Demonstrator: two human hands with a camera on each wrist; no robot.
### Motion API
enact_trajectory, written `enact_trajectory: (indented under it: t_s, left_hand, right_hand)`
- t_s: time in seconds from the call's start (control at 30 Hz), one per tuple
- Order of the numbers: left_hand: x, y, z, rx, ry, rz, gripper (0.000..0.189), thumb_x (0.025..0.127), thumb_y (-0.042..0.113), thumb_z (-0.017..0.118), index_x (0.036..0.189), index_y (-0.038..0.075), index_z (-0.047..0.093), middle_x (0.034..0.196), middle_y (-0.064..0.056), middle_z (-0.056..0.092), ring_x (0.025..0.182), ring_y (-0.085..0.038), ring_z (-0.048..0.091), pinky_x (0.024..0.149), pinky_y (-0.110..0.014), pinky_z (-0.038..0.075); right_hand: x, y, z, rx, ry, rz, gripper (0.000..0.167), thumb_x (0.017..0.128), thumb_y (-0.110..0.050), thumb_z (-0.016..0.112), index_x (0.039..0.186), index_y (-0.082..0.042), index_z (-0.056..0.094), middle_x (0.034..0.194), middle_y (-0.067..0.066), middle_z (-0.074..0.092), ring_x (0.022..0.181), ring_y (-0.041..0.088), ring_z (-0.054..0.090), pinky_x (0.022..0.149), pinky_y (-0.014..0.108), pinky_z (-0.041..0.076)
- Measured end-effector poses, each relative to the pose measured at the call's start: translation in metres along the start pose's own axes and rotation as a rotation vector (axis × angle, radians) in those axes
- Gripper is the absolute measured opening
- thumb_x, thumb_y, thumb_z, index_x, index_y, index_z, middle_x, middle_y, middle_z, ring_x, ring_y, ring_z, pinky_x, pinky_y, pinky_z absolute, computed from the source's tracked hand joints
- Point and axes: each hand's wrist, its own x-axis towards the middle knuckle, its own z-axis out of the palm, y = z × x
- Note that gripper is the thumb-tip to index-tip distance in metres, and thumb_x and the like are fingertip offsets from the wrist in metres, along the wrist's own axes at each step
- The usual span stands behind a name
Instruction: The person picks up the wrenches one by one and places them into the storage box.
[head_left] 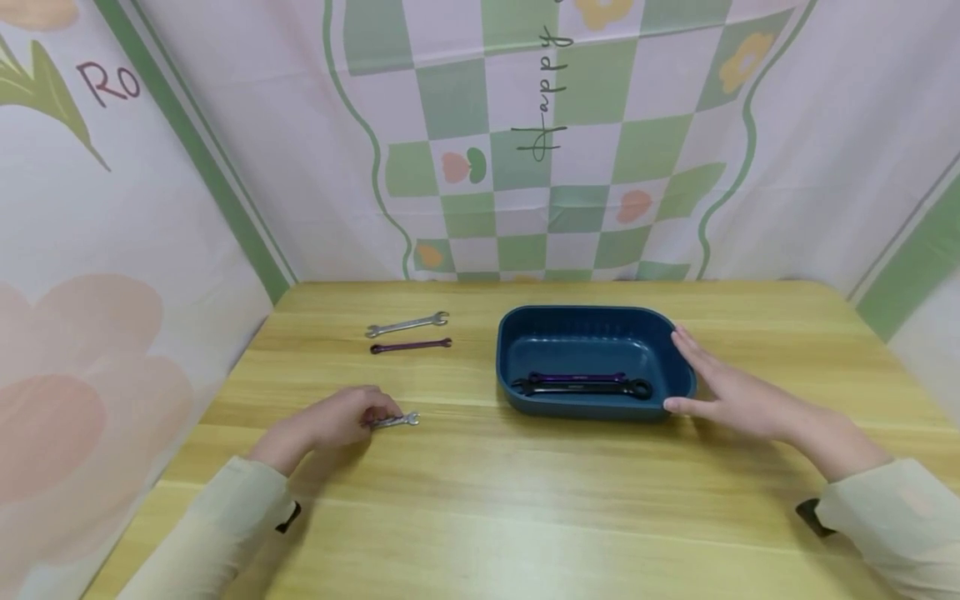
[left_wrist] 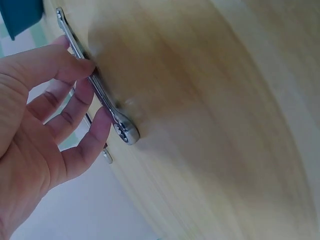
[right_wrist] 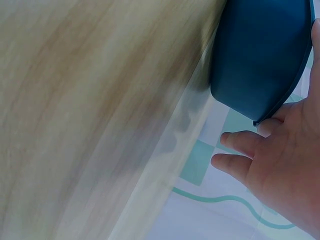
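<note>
My left hand (head_left: 337, 425) pinches a silver combination wrench (left_wrist: 100, 90) between thumb and fingers, low over the table's left half. The wrench's ring end faces the wrist camera; its open end sticks out past my fingers in the head view. My right hand (head_left: 738, 400) touches the right end of a dark blue bin (head_left: 517, 404), fingers extended, the thumb at the front rim and fingertips at the right rim. Inside the bin, a black wrench (head_left: 577, 387) and a purple wrench (head_left: 577, 377) lie side by side along the front wall.
Behind my left hand, a silver open-end wrench (head_left: 408, 324) and a purple wrench (head_left: 411, 346) lie on the wooden table (head_left: 480, 517). A printed curtain (head_left: 300, 167) hangs along the table's back and left side.
</note>
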Motion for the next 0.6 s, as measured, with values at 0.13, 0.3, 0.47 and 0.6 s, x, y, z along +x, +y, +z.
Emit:
enact_trajectory:
  t_s: [0.13,0.3,0.47,0.6]
  left_hand:
    - [0.0019,0.0034,-0.0004,-0.003,-0.015,-0.052,0.048,0.079,-0.019,0.063,0.118,0.007,0.073,0.098,0.003,0.061,0.089,-0.015,0.055,0.082,-0.036,0.052]
    - [0.0044,0.0039,0.0000,-0.012,-0.021,-0.069,0.047,0.077,-0.020,0.065,0.114,0.008,0.072,0.097,0.003,0.061,0.087,-0.015,0.054,0.080,-0.034,0.052]
    - [0.0062,0.0036,0.0002,-0.019,-0.016,-0.072,0.047,0.074,-0.022,0.064,0.110,0.006,0.073,0.095,0.002,0.061,0.085,-0.016,0.055,0.078,-0.034,0.052]
    - [0.0068,0.0048,-0.0012,-0.010,-0.012,-0.093,0.046,0.074,-0.022,0.064,0.109,0.006,0.073,0.096,0.002,0.063,0.086,-0.016,0.056,0.080,-0.035,0.053]
  right_hand:
    - [0.0002,0.0012,0.0007,-0.004,0.002,0.002,0.104,0.100,-0.042,0.066,0.164,-0.010,-0.009,0.168,0.017,-0.016,0.143,0.062,0.014,0.107,0.077,0.021]
    - [-0.0001,0.0011,0.0010,-0.012,0.001,0.004,0.104,0.100,-0.042,0.066,0.164,-0.010,-0.009,0.168,0.018,-0.015,0.143,0.062,0.015,0.107,0.077,0.022]
    - [-0.0008,0.0007,0.0010,-0.003,-0.002,0.007,0.104,0.100,-0.042,0.066,0.164,-0.011,-0.010,0.168,0.017,-0.016,0.143,0.062,0.014,0.106,0.077,0.022]
    - [-0.0008,0.0000,0.0008,0.001,0.000,0.007,0.103,0.101,-0.041,0.065,0.164,-0.011,-0.010,0.168,0.016,-0.017,0.143,0.063,0.014,0.106,0.078,0.022]
